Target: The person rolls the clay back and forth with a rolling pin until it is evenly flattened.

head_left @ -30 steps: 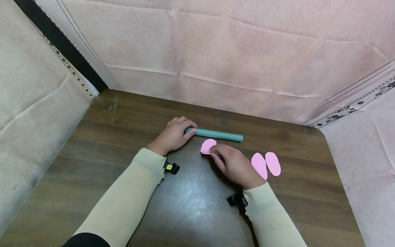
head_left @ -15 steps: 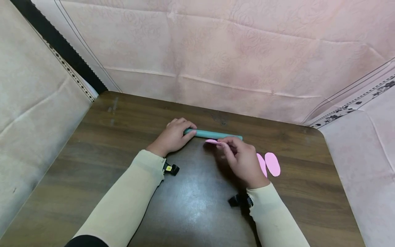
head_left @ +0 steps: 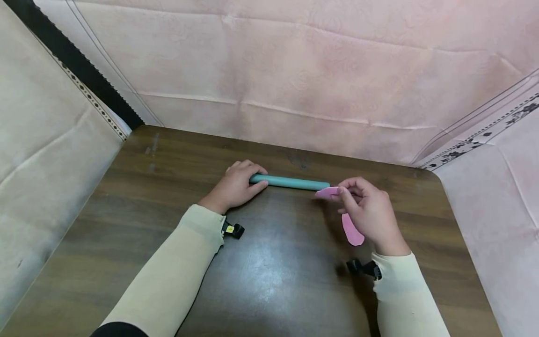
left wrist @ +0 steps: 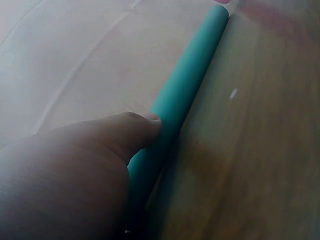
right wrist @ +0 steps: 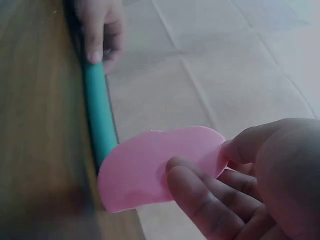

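Note:
A long, smooth teal rod (head_left: pixel 294 183) lies across the wooden table. My left hand (head_left: pixel 236 187) holds its left end, the thumb along the near side; the left wrist view shows the thumb (left wrist: pixel 142 129) pressed on the rod. Close to the rod's right end, my right hand (head_left: pixel 370 213) pinches a thin, flat pink petal-shaped piece (right wrist: pixel 150 167) by one edge, between thumb and fingers. In the head view this piece is seen nearly edge-on. Another pink oval piece (head_left: pixel 353 231) lies on the table below the right hand, partly covered by it.
The brown table (head_left: pixel 168 196) has rounded far corners. Behind it hangs a pale pink cloth (head_left: pixel 294 70), with more pale cloth (head_left: pixel 54 154) at the left side. Small cameras are strapped at both wrists, the left one with a cable.
My right hand has picked the pink piece up off the table and carried it right, to the rod's right end. One lying pink piece is now hidden. The left hand stays on the rod.

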A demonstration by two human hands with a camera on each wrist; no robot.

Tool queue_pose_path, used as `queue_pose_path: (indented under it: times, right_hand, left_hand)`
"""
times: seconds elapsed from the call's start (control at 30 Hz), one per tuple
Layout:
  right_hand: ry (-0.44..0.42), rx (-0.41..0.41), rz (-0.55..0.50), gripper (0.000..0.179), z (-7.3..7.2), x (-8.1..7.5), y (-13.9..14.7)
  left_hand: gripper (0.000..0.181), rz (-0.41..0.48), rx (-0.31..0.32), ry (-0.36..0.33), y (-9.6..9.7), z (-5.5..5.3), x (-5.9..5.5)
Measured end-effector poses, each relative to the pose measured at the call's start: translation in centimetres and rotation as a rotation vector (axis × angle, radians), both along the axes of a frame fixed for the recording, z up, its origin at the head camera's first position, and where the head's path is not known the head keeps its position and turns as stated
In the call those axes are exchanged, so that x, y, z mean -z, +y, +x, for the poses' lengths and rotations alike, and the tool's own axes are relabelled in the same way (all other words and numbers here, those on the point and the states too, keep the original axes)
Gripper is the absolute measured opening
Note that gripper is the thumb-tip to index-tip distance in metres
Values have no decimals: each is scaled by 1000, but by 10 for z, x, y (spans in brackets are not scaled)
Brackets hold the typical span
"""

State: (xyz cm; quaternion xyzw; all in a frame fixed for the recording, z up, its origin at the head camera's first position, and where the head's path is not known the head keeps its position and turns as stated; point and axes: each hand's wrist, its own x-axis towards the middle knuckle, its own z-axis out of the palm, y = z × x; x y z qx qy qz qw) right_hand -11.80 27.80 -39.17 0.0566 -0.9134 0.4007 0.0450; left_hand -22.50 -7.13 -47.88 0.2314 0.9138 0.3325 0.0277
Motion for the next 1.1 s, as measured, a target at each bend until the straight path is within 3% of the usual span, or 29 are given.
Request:
queue_pose_path:
  times: [0.2, 0.33, 0.47, 0.63, 0.83, 1.1]
  right_hand:
    - [-36, -27, 85, 7, 12, 18, 5]
    - [43, -100, 218, 2, 21, 29, 7]
    - [139, -209, 313, 12, 29, 37, 10]
    - [152, -305, 398, 15, 34, 43, 10]
    - [119, -300, 440, 14, 38, 45, 8]
    - [251, -270, 480, 11, 36, 53, 3]
  left_hand:
    - [35, -4, -1, -1, -3, -1, 2]
    - [35, 1, -4, 4, -4, -1, 1]
    - [35, 5, -2, 10, -4, 0, 0]
    - [34, 11, -1, 8, -3, -1, 0]
    - [35, 19, 2, 4, -3, -1, -1]
    - [35, 34, 3, -2, -2, -2, 0]
